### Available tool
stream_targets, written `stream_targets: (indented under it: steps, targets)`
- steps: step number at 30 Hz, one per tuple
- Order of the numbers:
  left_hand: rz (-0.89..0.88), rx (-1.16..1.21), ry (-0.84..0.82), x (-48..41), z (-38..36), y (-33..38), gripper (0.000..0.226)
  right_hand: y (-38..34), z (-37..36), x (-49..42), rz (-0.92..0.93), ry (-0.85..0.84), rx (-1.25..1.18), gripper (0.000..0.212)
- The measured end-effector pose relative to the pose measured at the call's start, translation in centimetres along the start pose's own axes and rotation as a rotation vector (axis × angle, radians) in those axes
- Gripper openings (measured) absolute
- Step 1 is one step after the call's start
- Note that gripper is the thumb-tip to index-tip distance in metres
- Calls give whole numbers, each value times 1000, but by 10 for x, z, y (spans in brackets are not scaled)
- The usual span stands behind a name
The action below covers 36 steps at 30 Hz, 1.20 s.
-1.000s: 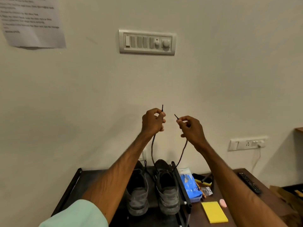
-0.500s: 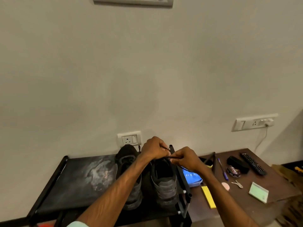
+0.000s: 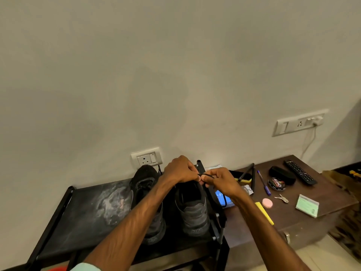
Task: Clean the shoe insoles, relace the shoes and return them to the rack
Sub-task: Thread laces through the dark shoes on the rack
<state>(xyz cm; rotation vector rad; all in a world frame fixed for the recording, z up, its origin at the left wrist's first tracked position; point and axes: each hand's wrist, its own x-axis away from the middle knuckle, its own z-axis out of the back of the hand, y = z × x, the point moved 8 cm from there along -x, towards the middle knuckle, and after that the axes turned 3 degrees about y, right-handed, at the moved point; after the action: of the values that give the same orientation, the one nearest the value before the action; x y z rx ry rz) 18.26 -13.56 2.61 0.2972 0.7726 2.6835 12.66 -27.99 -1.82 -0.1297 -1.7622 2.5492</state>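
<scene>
as we look down on the black rack (image 3: 82, 208), we count two dark shoes on its top shelf, side by side, toes to the wall: the left shoe (image 3: 145, 184) and the right shoe (image 3: 192, 210). one black shoelace (image 3: 207, 175) lies just above the right shoe's opening, between our left grip (image 3: 180, 170) and right grip (image 3: 220, 182). both pinch it, fingers curled, fingertips almost touching. on the wooden surface (image 3: 322, 194) beside the rack lie one remote (image 3: 299, 172), one polish tin (image 3: 276, 183) and one pen (image 3: 263, 182).
</scene>
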Motion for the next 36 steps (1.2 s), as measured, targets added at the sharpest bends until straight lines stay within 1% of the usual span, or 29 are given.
stream_targets:
  steps: [5, 10, 14, 17, 19, 21, 23, 25, 29, 30, 32, 34, 35, 36]
  targets:
    - [44, 54, -2, -2, -2, -6, 25, -3, 1, 2, -8, -21, -10, 29]
    - [84, 122, -28, -2, -2, -8, 27, 6, -1, 3, -131, -39, -91, 26]
    - [97, 133, -40, -1, -1, -11, 25, 11, -3, 2, -191, -45, -177, 28]
    - [100, 131, -53, -1, -1, -13, 24, 10, -5, 2, -240, -43, -255, 23]
    - [96, 133, -61, 0, 0, -13, 23, 10, -6, 3, -276, -45, -273, 21]
    - [91, 118, -67, 1, 0, -12, 23, 8, -7, 4, -270, -54, -256, 21]
    - [78, 102, -47, 1, 2, -12, 20, 2, -6, 5, -237, -55, -209, 23]
    - [54, 120, 7, 1, 7, -12, 13, -3, 1, 3, -204, -13, -80, 26]
    - [51, 135, 217, 6, 36, -12, 5, -18, 25, -10, -52, 184, 403, 35]
    - [57, 137, 270, 8, 47, -11, 5, -28, 30, -9, -33, 229, 487, 39]
    - [68, 146, 319, 13, 67, -5, 4, -54, 38, -7, 20, 305, 542, 45]
    - [69, 103, 297, 16, 83, 5, 23, -82, 44, -4, 70, 344, 521, 48]
    - [62, 65, 274, 18, 92, 11, 29, -96, 47, -5, 97, 364, 493, 51]
    - [58, 13, 258, 21, 99, 17, 31, -110, 48, -4, 119, 381, 459, 56]
